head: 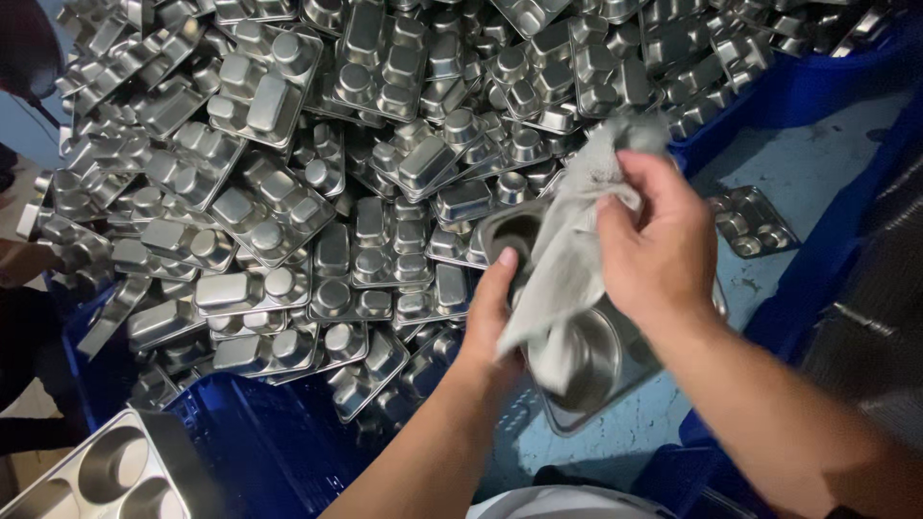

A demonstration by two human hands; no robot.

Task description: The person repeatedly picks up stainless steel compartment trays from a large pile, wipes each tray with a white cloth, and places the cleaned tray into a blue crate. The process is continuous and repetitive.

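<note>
1. At the bottom left corner, an upturned steel tray point(106, 476) with round wells rests beside a blue crate point(260, 442).
2. The left hand point(488, 322) grips the near edge of a compartment tray point(586, 370), thumb on top, fingers curled underneath and out of sight.
3. The right hand point(654, 245) presses a grey cloth point(567, 259) onto that tray, its fingers closed around a bunched fold of the fabric.
4. Just right of the hands, a single small tray point(750, 221) lies on the pale blue floor point(817, 163).
5. Beyond, a large heap of overturned steel trays point(317, 163) fills the upper view.
</note>
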